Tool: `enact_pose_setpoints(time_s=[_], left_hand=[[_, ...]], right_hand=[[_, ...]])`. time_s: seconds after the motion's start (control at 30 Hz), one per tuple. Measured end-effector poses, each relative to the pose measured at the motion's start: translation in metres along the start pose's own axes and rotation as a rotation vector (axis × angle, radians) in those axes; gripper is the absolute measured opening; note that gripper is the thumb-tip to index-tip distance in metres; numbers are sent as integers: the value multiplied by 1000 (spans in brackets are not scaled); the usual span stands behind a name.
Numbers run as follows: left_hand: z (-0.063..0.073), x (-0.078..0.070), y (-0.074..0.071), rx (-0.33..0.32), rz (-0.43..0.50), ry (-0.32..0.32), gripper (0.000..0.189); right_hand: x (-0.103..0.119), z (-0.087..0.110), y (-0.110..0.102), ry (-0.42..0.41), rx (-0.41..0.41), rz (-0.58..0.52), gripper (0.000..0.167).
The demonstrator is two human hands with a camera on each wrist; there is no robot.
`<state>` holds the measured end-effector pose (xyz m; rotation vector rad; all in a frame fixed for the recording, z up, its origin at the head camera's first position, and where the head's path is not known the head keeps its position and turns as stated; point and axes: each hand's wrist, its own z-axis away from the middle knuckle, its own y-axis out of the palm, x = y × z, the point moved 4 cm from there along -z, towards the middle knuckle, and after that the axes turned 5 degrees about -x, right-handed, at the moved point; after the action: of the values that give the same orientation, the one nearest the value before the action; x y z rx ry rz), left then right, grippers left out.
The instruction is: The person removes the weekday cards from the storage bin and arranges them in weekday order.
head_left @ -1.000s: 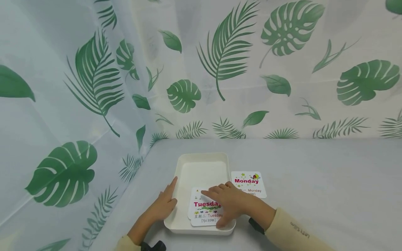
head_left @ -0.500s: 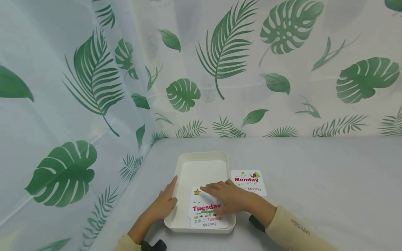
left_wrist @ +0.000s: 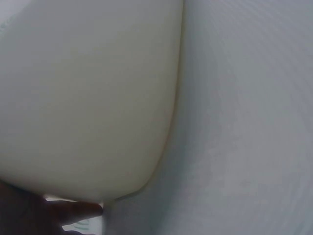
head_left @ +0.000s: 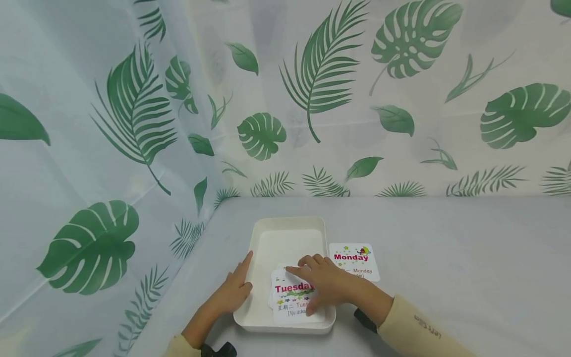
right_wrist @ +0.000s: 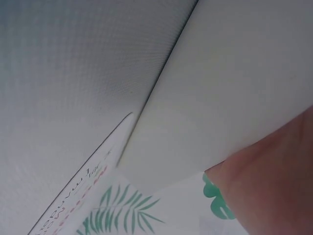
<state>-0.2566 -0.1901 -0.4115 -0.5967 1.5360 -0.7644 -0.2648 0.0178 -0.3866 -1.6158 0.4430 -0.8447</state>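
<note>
A white tray (head_left: 285, 233) holds a small pile of cards near its front, with a Tuesday card (head_left: 290, 300) on top. My right hand (head_left: 327, 282) reaches over the tray's right rim. Its spread thumb and index finger touch the Tuesday card at the lower right and near the top; the other fingers hover above. The card's upper right is hidden under the hand. At the tray's left side rests my left hand (head_left: 232, 292), index finger stretched along the rim. In the right wrist view the hand (right_wrist: 274, 171) shows only partly, beside the tray's wall.
A Monday card (head_left: 354, 257) lies on the grey-white table cover (head_left: 446, 258), just right of the tray and partly behind the right hand. Hanging cloth (head_left: 312, 29) printed with green leaves surrounds the table at the back and left.
The piled cards have shifted slightly against each other under the right hand, and its thumb has moved outward from the palm. The left hand, tray and Monday card stay put.
</note>
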Motion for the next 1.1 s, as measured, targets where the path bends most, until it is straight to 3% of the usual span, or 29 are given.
enact_pose_setpoints(time_s=[0.4,0.67,0.8,1.1], left_hand=[[-3,1,0,1,-4,13,66],[-4,4,1,5,13,33,68],[-3,4,1,-1,4,29,67],[0,2,1,-7,3,14,67]], right_hand=[[-5,0,-5,10,-42,-41,72],[-6,1,-4,-16,-31,-1,88],[-5,1,-3,-33,-26,-20,84],[-9,4,-11,-78,-162,-86,67]])
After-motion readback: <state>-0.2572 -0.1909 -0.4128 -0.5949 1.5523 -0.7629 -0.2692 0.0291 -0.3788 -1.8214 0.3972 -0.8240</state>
